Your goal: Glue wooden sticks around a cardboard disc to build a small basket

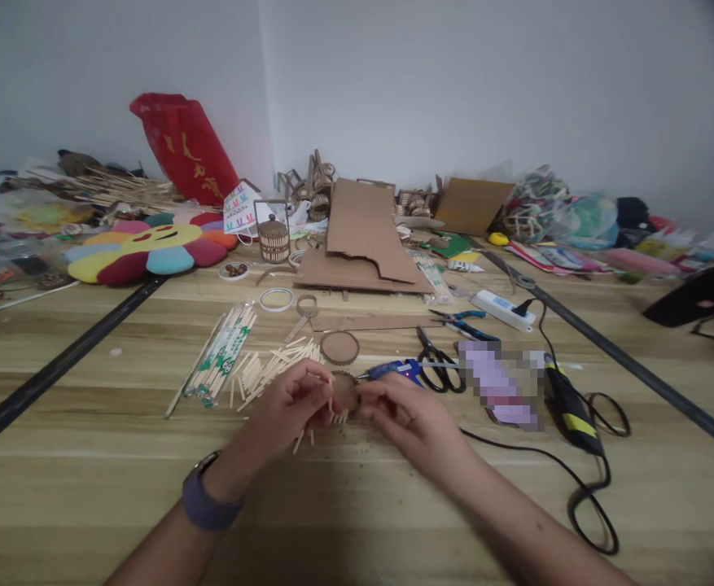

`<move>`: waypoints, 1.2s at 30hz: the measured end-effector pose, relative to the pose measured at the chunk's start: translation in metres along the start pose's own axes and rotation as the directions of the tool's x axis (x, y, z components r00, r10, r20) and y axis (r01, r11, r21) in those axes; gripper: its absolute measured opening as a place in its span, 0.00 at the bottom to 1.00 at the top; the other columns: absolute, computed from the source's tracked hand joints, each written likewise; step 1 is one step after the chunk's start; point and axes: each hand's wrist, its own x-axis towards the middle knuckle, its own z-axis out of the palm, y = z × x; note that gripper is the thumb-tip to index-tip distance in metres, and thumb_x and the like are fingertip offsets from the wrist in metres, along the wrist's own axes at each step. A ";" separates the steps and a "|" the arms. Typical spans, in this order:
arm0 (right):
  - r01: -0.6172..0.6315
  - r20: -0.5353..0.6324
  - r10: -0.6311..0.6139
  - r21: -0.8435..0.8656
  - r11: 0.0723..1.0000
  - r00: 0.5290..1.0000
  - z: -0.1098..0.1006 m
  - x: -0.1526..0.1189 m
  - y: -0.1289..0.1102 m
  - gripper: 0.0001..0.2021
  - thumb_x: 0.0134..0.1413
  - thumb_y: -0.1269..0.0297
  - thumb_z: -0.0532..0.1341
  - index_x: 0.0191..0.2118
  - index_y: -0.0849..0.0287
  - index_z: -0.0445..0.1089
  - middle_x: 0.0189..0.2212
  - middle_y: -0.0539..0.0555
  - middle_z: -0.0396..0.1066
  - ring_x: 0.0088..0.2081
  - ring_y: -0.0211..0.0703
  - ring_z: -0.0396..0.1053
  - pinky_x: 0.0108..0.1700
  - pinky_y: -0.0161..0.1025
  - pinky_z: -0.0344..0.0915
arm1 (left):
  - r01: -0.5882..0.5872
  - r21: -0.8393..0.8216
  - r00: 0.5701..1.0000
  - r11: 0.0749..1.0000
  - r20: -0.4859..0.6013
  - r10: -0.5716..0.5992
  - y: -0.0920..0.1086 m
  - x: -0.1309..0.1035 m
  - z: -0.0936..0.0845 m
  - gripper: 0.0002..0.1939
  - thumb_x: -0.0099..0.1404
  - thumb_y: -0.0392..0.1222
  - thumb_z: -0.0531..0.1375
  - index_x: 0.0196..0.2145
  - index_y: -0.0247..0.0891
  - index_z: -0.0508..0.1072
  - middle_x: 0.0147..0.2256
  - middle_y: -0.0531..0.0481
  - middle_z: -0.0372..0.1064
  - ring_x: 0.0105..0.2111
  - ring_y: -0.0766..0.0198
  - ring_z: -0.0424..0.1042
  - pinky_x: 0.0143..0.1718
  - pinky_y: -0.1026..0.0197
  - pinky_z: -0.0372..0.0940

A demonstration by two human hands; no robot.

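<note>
My left hand (301,399) is closed in a pinch on a short wooden stick (331,392), held upright at the left side of a round cardboard piece (347,394) with a dark, beaded-looking rim. Several stick ends stand out along its near edge. At its right side my right hand (400,411) has thumb and fingertips pinched together on the rim; the exact grip is small in view. Just behind lies a flat cardboard ring (339,347). A pile of cut sticks (280,366) spreads left of my hands. The blue glue gun (396,372) points toward the round piece.
Black scissors (435,362), pliers (467,316) and a power strip (503,310) lie to the right, with a black-yellow corded tool (573,407). Wrapped chopsticks (221,354) lie left. Cardboard sheets (362,220) and a small stick bucket (274,242) stand behind.
</note>
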 end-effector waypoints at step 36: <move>0.079 0.101 -0.079 0.008 0.997 0.992 0.039 0.004 0.051 0.09 0.52 0.81 0.63 0.31 0.58 0.73 0.32 0.53 0.75 0.38 0.45 0.73 0.41 0.39 0.67 | -0.242 0.786 0.967 0.570 0.247 0.069 -0.054 0.025 -0.008 0.46 0.52 0.48 0.73 0.64 0.42 0.58 0.64 0.38 0.60 0.63 0.43 0.59 0.63 0.39 0.54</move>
